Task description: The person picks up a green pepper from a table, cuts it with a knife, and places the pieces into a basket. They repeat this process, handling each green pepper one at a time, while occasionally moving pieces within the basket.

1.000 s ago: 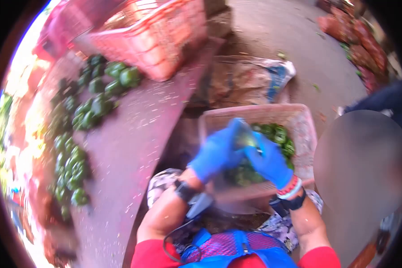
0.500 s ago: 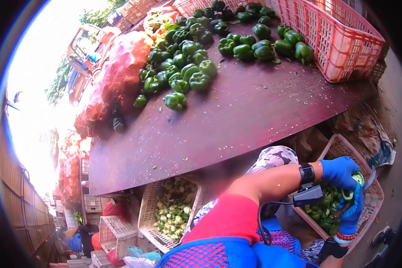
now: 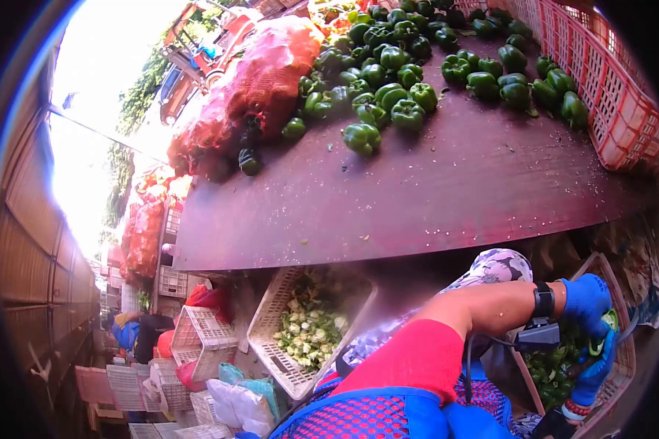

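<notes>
At the lower right, my left hand (image 3: 589,298), in a blue glove, is closed on a green bell pepper (image 3: 611,320) that looks cut open, with a pale inside. My right hand (image 3: 595,374), also blue-gloved, is just below it, with its fingers close against the pepper. A thin grey blade, seemingly a knife (image 3: 629,328), sticks out from the right hand; its handle is hidden. Both hands are above a plastic crate (image 3: 624,374) with green pepper pieces (image 3: 548,379) inside.
Whole green peppers (image 3: 407,114) lie on the dark red table (image 3: 388,201) beside red mesh sacks (image 3: 274,73) and a pink crate (image 3: 630,121). A pale crate (image 3: 272,360) by my legs holds whitish-green scraps (image 3: 307,333). Stacked crates (image 3: 201,336) and another person (image 3: 143,333) are farther left.
My view has swung left, so the table and crates appear farther right. The hands stay together around the pepper over the crate, with the left wrist slightly shifted.
</notes>
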Demonstrator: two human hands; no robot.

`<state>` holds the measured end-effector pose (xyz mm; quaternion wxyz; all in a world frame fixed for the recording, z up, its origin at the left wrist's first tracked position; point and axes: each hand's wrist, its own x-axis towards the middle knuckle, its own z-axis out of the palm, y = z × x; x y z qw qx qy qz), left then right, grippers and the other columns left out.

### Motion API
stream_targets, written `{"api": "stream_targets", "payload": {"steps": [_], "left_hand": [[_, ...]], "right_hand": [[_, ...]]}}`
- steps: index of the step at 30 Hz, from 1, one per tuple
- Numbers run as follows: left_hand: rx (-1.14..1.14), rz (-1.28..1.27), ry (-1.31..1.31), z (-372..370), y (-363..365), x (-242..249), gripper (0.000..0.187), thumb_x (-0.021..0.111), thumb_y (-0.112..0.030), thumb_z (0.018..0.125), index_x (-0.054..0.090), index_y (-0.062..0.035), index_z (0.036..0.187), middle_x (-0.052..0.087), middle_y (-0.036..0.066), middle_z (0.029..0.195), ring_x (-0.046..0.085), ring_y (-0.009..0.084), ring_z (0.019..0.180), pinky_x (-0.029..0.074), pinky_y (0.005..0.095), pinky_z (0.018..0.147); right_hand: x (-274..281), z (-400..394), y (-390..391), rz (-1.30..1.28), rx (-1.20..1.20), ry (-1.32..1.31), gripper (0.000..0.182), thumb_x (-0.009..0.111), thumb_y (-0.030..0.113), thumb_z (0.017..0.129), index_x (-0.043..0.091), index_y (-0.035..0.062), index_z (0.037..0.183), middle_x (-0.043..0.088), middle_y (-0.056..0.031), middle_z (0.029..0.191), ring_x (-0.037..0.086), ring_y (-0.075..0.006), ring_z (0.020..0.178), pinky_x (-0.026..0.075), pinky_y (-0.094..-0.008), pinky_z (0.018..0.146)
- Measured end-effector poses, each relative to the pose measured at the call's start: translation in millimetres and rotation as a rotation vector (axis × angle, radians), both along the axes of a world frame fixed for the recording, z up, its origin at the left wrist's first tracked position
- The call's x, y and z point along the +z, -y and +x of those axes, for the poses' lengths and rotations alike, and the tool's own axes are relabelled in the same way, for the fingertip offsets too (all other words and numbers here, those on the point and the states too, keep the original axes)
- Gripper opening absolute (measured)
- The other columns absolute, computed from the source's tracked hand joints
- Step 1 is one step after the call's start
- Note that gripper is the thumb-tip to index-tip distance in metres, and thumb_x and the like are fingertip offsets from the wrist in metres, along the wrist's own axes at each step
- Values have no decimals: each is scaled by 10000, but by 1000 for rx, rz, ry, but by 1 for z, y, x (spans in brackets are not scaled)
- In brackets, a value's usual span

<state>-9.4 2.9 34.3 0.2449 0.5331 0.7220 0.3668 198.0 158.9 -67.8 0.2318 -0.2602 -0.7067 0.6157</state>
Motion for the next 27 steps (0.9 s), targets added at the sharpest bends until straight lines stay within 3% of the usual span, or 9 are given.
{"api": "stream_targets", "payload": {"steps": [9,12,15,18,20,22,23,24,27], "left_hand": [[-96,147,796,-2,4,11,253,643,-261,845,736,-32,792,717,77,738,623,108,683,507,334,637],[-4,247,891,2,-17,-1,246,678,-276,843,691,-30,834,685,98,752,605,146,675,492,326,632],[403,508,-154,7,-33,-18,280,705,-301,858,632,-33,885,622,109,764,570,197,683,481,319,639],[490,666,-346,-8,-39,-12,277,717,-275,875,590,-40,947,567,134,777,575,240,710,491,339,656],[567,703,127,-17,-59,-35,206,684,-219,927,587,-40,958,597,112,803,622,207,730,510,347,648],[342,537,936,-27,-41,-12,164,599,-207,1010,561,-52,1048,622,36,917,646,141,758,551,303,642],[297,488,1091,-27,-39,-9,173,596,-221,1014,553,-68,1083,626,42,917,648,144,748,569,309,667],[219,451,1091,-24,-30,4,179,604,-230,1012,557,-77,1091,625,41,907,647,147,726,563,305,652],[106,244,943,-20,-30,-11,160,636,-205,992,588,-71,1066,618,1,847,629,132,692,543,289,645]], "right_hand": [[59,-26,50,-539,-162,-31,343,454,386,1047,626,93,1004,459,9,576,392,-101,436,304,-243,418],[54,-27,42,-751,-86,-76,314,476,384,1040,629,114,994,469,15,584,397,-109,438,300,-250,409],[48,-30,33,-746,-218,-20,291,494,350,1043,641,98,1032,516,33,661,460,-72,524,338,-215,450],[36,-21,39,-614,-238,-37,215,633,323,971,638,124,1052,588,11,735,526,-87,530,411,-242,445],[57,-21,40,-250,50,44,362,673,270,935,612,73,1232,630,-2,843,586,-76,649,474,-255,519],[95,-18,32,-8,133,542,748,799,297,791,498,26,1419,641,-41,899,618,-138,725,504,-311,601],[78,-6,21,429,52,656,807,839,332,741,510,30,1412,642,-27,844,600,-162,629,499,-313,579],[82,-5,18,448,-2,649,698,812,328,798,546,26,1368,632,-2,784,565,-129,562,477,-291,544],[112,-19,21,-196,-132,219,485,776,311,871,634,33,1243,617,13,756,535,-65,562,438,-248,512]]}}
